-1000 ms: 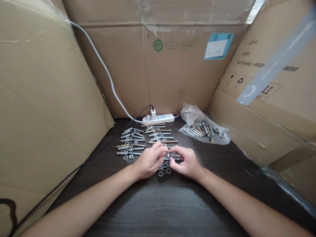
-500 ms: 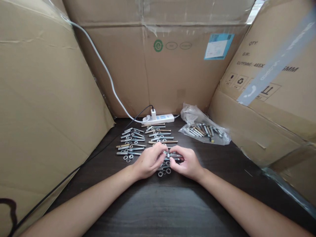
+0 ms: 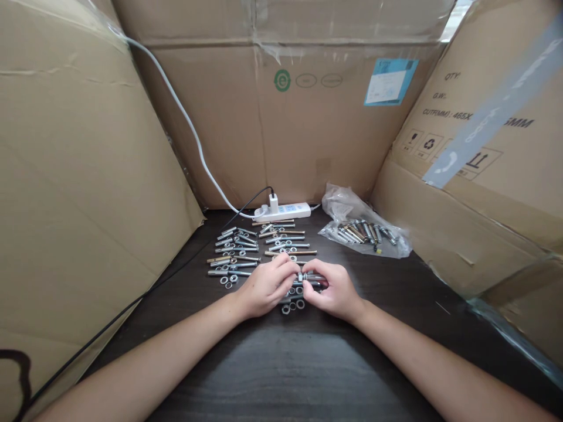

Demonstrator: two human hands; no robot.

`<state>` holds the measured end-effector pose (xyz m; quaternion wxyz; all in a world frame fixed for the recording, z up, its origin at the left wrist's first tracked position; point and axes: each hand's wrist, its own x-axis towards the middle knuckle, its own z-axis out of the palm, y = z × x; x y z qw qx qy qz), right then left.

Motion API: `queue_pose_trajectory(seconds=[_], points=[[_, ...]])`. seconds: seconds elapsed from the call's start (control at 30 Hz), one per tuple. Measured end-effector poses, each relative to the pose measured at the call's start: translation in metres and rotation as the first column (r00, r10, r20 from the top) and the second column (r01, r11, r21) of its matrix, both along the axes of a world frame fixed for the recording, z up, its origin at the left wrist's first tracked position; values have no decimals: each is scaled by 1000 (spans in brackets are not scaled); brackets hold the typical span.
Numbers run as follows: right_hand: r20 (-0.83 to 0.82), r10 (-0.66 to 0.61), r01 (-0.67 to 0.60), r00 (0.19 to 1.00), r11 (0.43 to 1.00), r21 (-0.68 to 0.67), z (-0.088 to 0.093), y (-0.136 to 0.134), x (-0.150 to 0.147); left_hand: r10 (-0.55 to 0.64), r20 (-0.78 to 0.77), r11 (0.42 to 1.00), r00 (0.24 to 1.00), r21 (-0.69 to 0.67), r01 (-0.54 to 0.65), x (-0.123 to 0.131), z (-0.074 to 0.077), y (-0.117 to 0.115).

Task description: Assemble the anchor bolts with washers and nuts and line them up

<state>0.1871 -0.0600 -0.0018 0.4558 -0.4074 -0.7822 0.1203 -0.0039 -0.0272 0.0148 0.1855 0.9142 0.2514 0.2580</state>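
Between my hands an expansion bolt (image 3: 301, 276) lies level, with a hex nut and washers showing in the gap. My left hand (image 3: 264, 288) is closed, its thumb and fingers pinched at the bolt's left end, which they cover. On the other side, my right hand (image 3: 336, 288) grips the sleeve end between thumb and forefinger. Just below the fingers, a loose nut (image 3: 285, 309) and a flat washer (image 3: 300, 304) rest on the table beside partly hidden bolt parts. Left of my left hand lie bolts and sleeves (image 3: 233, 273), with another washer (image 3: 224, 281).
Rows of bolts, sleeves and rings (image 3: 288, 238) cover the dark table (image 3: 281, 369) beyond my hands. A clear plastic bag (image 3: 341, 202) of assembled bolts sits back right. Behind is a white power strip (image 3: 301, 210) with cables. Cardboard boxes (image 3: 299, 129) wall three sides.
My fingers shift very slightly around the nut on the bolt. Both hands stay in the same place, and the loose parts have not moved.
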Motion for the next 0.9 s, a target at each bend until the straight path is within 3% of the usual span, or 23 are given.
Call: queue_pose_trajectory(seconds=[0.17,0.33,0.47,0.9], points=[[11,10,-10,1000,1000,-7,0,0,0,-33,-33,998,999,59,35,0,-2,2],[-3,12,-12,1000,1000,-7,0,0,-1,3,36,1000,999,-5,-3,1,-1,-1],[-1,29,-29,1000,999,-19,1,0,-1,-37,80,999,996,-7,37,0,-2,-3],[4,24,-24,1000,1000,-7,0,0,0,-25,-12,999,1000,-21,25,0,1,-2]])
